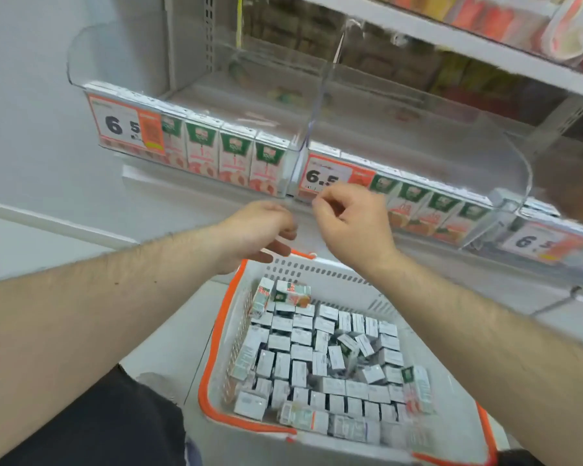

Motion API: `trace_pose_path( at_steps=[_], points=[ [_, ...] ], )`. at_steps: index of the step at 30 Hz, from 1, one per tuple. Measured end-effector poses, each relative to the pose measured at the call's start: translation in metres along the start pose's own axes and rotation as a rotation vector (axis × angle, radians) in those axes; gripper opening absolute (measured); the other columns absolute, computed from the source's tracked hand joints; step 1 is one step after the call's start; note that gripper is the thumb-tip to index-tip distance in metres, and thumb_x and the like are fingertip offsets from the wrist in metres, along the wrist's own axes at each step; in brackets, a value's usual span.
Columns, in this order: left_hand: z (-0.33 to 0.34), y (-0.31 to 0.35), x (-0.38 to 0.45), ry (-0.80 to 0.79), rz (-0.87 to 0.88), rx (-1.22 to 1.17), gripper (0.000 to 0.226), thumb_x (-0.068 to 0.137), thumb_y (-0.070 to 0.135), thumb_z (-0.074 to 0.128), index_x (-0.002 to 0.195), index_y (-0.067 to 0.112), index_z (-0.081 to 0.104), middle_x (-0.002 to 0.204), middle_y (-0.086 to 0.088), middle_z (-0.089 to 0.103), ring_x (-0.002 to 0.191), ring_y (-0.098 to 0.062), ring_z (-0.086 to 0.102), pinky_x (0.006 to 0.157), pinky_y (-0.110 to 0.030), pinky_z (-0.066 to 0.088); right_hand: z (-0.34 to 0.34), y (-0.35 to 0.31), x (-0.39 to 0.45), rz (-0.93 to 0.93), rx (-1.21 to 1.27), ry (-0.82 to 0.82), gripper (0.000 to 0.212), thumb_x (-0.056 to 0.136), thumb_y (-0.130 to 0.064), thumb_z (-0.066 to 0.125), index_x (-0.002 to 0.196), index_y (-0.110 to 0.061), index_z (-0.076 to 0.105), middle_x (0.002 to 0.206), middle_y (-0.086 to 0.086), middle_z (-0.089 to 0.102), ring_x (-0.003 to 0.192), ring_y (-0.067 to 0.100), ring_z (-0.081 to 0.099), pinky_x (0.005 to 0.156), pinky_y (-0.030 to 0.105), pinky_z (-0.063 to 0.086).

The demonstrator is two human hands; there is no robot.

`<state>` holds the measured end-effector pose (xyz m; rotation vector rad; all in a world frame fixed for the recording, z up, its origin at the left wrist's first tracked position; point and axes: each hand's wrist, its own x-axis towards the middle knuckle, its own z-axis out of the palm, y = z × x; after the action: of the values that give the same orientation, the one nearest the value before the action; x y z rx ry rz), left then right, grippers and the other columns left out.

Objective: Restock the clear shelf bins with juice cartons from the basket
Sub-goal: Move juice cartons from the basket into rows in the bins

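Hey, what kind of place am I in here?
Most likely a grocery or convenience store aisle. Clear shelf bins hold rows of juice cartons behind orange price tags, and a shopping basket packed with more cartons sits below the shelf.

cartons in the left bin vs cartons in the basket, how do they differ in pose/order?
Left bin cartons stand upright in a neat row, printed fronts facing out; basket cartons mostly show grey tops. Bin row is aligned; several basket cartons lie tilted or on their sides. Both look like small green-topped juice cartons.
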<state>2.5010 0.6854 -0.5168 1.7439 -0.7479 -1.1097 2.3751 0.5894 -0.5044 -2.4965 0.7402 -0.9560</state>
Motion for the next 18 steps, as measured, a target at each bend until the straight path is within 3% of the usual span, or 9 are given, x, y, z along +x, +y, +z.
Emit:
trace_pose_path(
  at_steps=[5, 10, 14, 15, 18],
  points=[
    [0.03, -0.029, -0.001, -0.217, -0.053, 0.403, 0.008, 0.092, 0.019, 0.057, 0.099, 0.019, 0.06, 0.105, -0.003, 0.065, 0.083, -0.016, 0.064, 0.07, -0.03, 0.045, 0.001, 0.048, -0.072, 0.363, 0.013, -0.338, 0.024, 0.091, -0.017, 0.058, 0.068, -0.022, 0.062, 0.058, -0.012, 0.057, 0.052, 0.0, 0.051, 0.053, 0.022, 0.036],
    [0.059, -0.063, 0.01, -0.388, -0.061, 0.806, 0.005, 0.09, 0.021, 0.056, 0.093, 0.018, 0.059, 0.092, -0.004, 0.055, 0.079, -0.019, 0.049, 0.072, -0.032, 0.044, 0.021, 0.083, -0.12, 0.502, -0.026, -0.733, 0.02, 0.093, -0.022, 0.058, 0.085, -0.007, 0.069, 0.069, -0.012, 0.055, 0.058, -0.002, 0.051, 0.053, 0.017, 0.041],
    [0.081, -0.09, 0.02, -0.507, -0.206, 1.006, 0.025, 0.095, 0.028, 0.051, 0.11, 0.011, 0.062, 0.093, -0.006, 0.061, 0.074, -0.02, 0.054, 0.066, -0.031, 0.044, 0.048, 0.114, -0.152, 0.529, -0.153, -1.142, 0.033, 0.093, -0.03, 0.056, 0.099, 0.0, 0.069, 0.1, 0.014, 0.069, 0.091, 0.029, 0.064, 0.081, 0.04, 0.054],
    [0.086, -0.097, 0.021, -0.512, -0.25, 1.021, 0.029, 0.096, 0.028, 0.05, 0.114, 0.009, 0.061, 0.095, -0.008, 0.063, 0.075, -0.02, 0.056, 0.064, -0.031, 0.046, 0.053, 0.121, -0.158, 0.531, -0.198, -1.217, 0.036, 0.093, -0.032, 0.054, 0.099, 0.001, 0.068, 0.105, 0.016, 0.068, 0.094, 0.032, 0.064, 0.082, 0.043, 0.053],
    [0.1, -0.127, 0.024, -0.51, -0.364, 1.091, 0.034, 0.094, 0.034, 0.051, 0.114, 0.008, 0.058, 0.114, -0.015, 0.064, 0.088, -0.022, 0.062, 0.07, -0.032, 0.051, 0.058, 0.141, -0.173, 0.588, -0.316, -1.374, 0.033, 0.093, -0.036, 0.051, 0.089, -0.005, 0.06, 0.1, 0.014, 0.062, 0.077, 0.026, 0.057, 0.068, 0.035, 0.046]
  ],
)
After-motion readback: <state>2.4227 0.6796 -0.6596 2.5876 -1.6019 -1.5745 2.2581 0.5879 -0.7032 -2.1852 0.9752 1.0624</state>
